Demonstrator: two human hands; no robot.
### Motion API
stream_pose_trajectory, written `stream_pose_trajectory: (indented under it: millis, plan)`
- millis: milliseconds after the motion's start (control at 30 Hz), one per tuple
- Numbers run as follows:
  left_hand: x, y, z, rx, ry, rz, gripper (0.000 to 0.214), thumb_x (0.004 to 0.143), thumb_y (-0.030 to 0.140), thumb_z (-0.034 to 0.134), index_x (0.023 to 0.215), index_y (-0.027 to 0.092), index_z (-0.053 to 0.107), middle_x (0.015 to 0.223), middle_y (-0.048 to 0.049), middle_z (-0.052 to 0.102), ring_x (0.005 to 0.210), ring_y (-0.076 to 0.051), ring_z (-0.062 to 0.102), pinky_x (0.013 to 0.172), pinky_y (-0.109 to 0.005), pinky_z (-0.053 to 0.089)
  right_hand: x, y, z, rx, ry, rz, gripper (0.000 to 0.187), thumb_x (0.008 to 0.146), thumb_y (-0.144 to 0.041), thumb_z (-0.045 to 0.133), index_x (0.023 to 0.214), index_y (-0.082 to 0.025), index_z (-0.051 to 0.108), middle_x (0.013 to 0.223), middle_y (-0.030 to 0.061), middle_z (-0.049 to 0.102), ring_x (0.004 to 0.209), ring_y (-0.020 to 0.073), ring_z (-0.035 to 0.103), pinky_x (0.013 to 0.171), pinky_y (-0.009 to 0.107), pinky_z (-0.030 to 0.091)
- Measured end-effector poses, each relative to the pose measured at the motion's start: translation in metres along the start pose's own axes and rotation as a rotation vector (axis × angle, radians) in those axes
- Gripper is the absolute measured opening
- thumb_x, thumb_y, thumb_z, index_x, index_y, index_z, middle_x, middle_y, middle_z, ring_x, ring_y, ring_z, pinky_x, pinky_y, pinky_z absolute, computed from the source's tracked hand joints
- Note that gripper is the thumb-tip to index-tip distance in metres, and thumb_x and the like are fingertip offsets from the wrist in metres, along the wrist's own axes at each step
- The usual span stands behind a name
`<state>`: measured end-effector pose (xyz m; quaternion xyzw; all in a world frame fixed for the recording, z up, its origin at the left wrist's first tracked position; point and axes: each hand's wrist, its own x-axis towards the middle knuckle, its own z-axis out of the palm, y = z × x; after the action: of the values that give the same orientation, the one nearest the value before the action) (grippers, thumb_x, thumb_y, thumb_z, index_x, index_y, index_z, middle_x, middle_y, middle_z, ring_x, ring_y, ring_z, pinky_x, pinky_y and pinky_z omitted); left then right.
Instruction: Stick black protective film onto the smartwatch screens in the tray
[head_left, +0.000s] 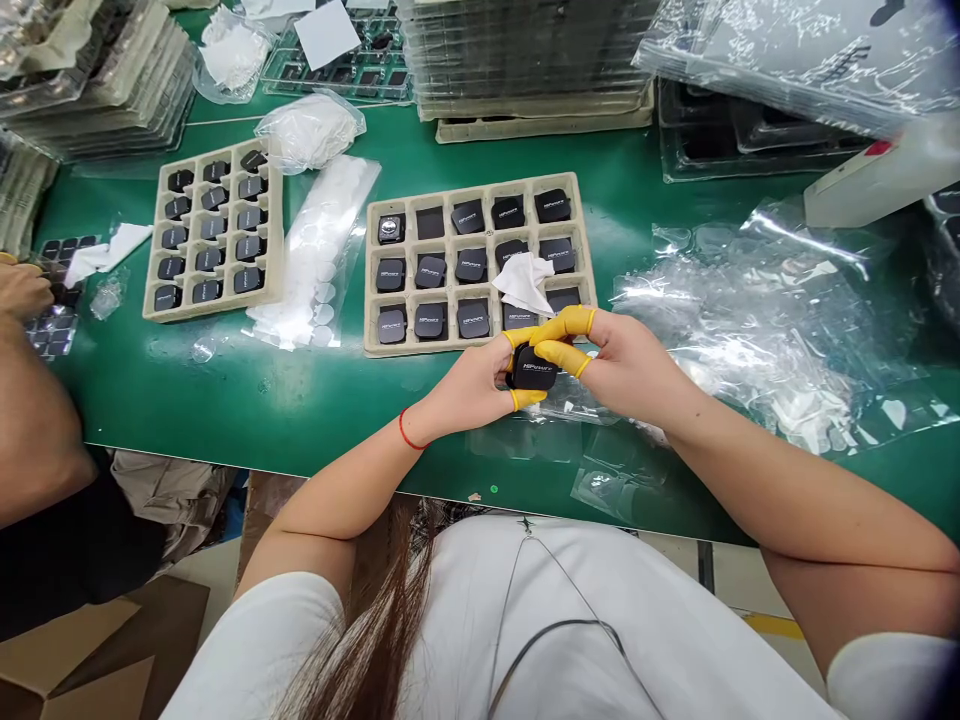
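Note:
A black square smartwatch (535, 374) with "HiFuture" lettering on its front is held just off the near edge of a beige compartment tray (441, 347). My left hand (472, 385) grips it from the left, thumb and fingers closed around its sides. My right hand (634, 362) is closed at its upper right edge, yellow-covered fingertips touching it. Yellow finger cots cover fingertips on both hands. Similar black watches fill most of the tray's compartments; one at the back left (391, 229) shows a watch face. A crumpled white cloth (525, 284) lies over the tray's right part.
Another tray of watches (213, 232) stands left, beside a strip of round clear films (315, 260). Loose clear plastic films (772, 330) pile up on the right, near a white bottle (877, 180). Stacked trays (525, 70) line the back. A co-worker's hand (22, 290) is at far left.

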<state>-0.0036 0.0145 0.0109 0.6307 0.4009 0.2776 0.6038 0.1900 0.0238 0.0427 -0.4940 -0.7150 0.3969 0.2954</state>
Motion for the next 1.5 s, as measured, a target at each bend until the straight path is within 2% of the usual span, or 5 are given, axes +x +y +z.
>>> stream_pose_trajectory:
  millis: [533, 700, 1000, 1233, 1500]
  plan:
    - [0.002, 0.000, -0.001, -0.104, 0.023, -0.025, 0.059, 0.076, 0.027, 0.077, 0.130, 0.023, 0.055, 0.102, -0.0036, 0.066, 0.083, -0.014, 0.064, 0.074, -0.027, 0.053, 0.001, 0.004, -0.001, -0.339, 0.144, -0.220, 0.026, 0.092, -0.034, 0.056, 0.107, -0.021, 0.071, 0.099, 0.0101, 0.068, 0.090, 0.0270, 0.063, 0.079, 0.042, 0.051]
    - [0.002, 0.002, -0.001, -0.189, -0.079, -0.005, 0.052, 0.071, 0.026, 0.081, 0.118, 0.020, 0.060, 0.104, -0.0051, 0.066, 0.087, -0.015, 0.064, 0.076, -0.027, 0.054, -0.002, 0.000, 0.010, -0.175, -0.104, -0.064, 0.042, 0.081, -0.039, 0.070, 0.119, -0.021, 0.064, 0.109, 0.0078, 0.070, 0.092, 0.0279, 0.066, 0.076, 0.039, 0.053]
    - [0.007, 0.000, -0.005, -0.260, -0.107, -0.014, 0.073, 0.067, 0.025, 0.084, 0.132, 0.019, 0.053, 0.106, -0.0075, 0.068, 0.091, -0.019, 0.067, 0.082, -0.034, 0.054, 0.017, 0.005, 0.007, 0.193, -0.163, 0.112, 0.051, 0.092, -0.067, 0.049, 0.089, -0.022, 0.074, 0.079, 0.0044, 0.070, 0.077, 0.0221, 0.066, 0.071, 0.033, 0.054]
    - [0.011, -0.005, -0.012, -0.199, -0.059, 0.005, 0.062, 0.072, 0.022, 0.078, 0.126, 0.018, 0.049, 0.085, -0.0024, 0.068, 0.074, -0.015, 0.066, 0.069, -0.030, 0.051, 0.017, 0.011, 0.011, 0.033, -0.108, 0.051, 0.038, 0.087, -0.035, 0.066, 0.121, -0.020, 0.064, 0.107, 0.0083, 0.071, 0.091, 0.0236, 0.067, 0.083, 0.039, 0.054]
    - [0.030, -0.032, -0.013, -0.278, 0.053, -0.040, 0.037, 0.080, 0.003, 0.059, 0.115, 0.009, 0.049, 0.070, -0.0006, 0.068, 0.071, -0.014, 0.070, 0.074, -0.030, 0.054, 0.154, -0.029, 0.016, -0.436, 0.176, -0.114, 0.038, 0.098, -0.027, 0.049, 0.124, -0.001, 0.060, 0.117, 0.0100, 0.066, 0.104, 0.0142, 0.060, 0.088, 0.022, 0.042]
